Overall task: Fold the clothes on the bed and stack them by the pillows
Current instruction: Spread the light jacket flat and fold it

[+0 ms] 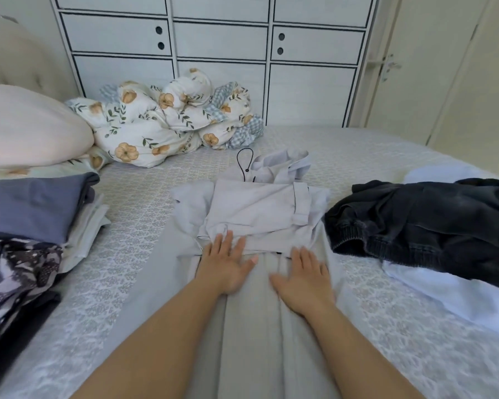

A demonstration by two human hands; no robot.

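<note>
Both hands flat on the grey garment (pixel 260 214) mid-bed: left hand (pixel 228 266) and right hand (pixel 303 279) lie side by side, fingers straight and spread, pressing, gripping nothing. The garment is half folded, its upper part doubled into a rough rectangle with a black cord (pixel 244 162) looping out at the far end, its long lower part running back toward me. I judge it light, soft and limp; it will sag and slip out of shape if lifted by one corner, so I'd take it at the two near corners of the folded block, or slide flat palms beneath. The dark garment (pixel 427 220) lies just beside on the right, over something pale blue, nearly touching the fold's edge: little room there. On the left there is bare bed (pixel 133 226) between me and the stack (pixel 32 208) by the pillow (pixel 26 125). That's my lane. The floral duvet (pixel 167 122) sits bunched well beyond.
</note>
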